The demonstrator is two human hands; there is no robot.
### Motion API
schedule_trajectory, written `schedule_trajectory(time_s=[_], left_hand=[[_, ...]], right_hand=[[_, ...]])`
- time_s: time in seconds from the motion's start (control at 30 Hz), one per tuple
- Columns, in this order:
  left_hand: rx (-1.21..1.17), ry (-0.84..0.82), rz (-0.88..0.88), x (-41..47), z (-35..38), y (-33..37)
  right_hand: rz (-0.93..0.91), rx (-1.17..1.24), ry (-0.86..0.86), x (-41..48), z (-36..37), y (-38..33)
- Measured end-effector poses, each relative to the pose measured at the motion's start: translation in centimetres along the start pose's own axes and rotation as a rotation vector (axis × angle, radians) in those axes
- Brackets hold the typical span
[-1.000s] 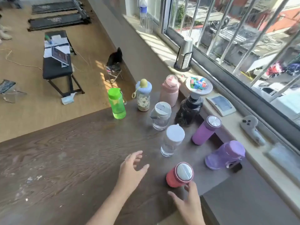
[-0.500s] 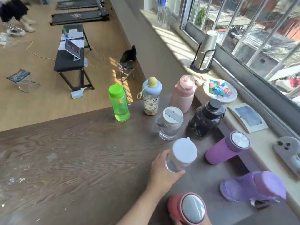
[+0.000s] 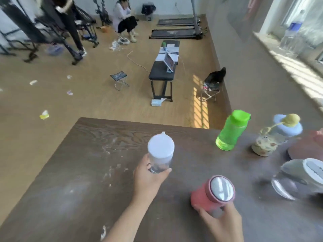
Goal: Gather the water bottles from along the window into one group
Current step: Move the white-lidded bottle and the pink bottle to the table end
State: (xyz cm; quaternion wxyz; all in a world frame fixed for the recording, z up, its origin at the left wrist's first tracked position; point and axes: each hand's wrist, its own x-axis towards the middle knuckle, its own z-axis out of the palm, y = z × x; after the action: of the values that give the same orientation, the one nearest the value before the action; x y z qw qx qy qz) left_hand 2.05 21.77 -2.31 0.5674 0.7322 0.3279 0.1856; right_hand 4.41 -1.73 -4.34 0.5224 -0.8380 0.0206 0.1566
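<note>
My left hand [image 3: 147, 179] grips a clear bottle with a white lid [image 3: 160, 151] over the middle of the dark wooden table [image 3: 78, 180]. My right hand [image 3: 222, 222] holds a red bottle with a silver lid [image 3: 212, 193] near the front. A green bottle [image 3: 230, 131] stands at the far right part of the table. Beside it is a patterned bottle with a blue lid [image 3: 276, 135]. A clear bottle with a grey lid [image 3: 297, 179] is blurred at the right edge, and part of a pink bottle [image 3: 312, 145] shows behind it.
A plastic bottle [image 3: 291, 37] stands on the sunlit window sill at the top right. Beyond the table's far edge is wooden floor with a black bench [image 3: 164, 70], two small folding stools, treadmills and a person crouching at the back.
The view swung left, away from the window. My left hand carried the clear white-lidded bottle left to the table's middle. My right hand took hold of the red bottle and brought it along.
</note>
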Motion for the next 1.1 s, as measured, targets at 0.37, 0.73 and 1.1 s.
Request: schedule_trajectory(time_s=[0.37,0.73,1.1], left_hand=[[-0.073,0.397,-0.134,9.4,-25.3,-7.6],[-0.095,0.3,-0.098,13.8,-28.2,-12.9],[-0.104,0.287,-0.13,15.5,-27.6,-12.6]], right_hand=[[-0.405,-0.087,-0.313,9.6,28.1,-18.5],[-0.509,-0.226,-0.385,14.5,46.6,-26.0],[-0.457,-0.218,-0.382,14.9,47.2,-25.1]])
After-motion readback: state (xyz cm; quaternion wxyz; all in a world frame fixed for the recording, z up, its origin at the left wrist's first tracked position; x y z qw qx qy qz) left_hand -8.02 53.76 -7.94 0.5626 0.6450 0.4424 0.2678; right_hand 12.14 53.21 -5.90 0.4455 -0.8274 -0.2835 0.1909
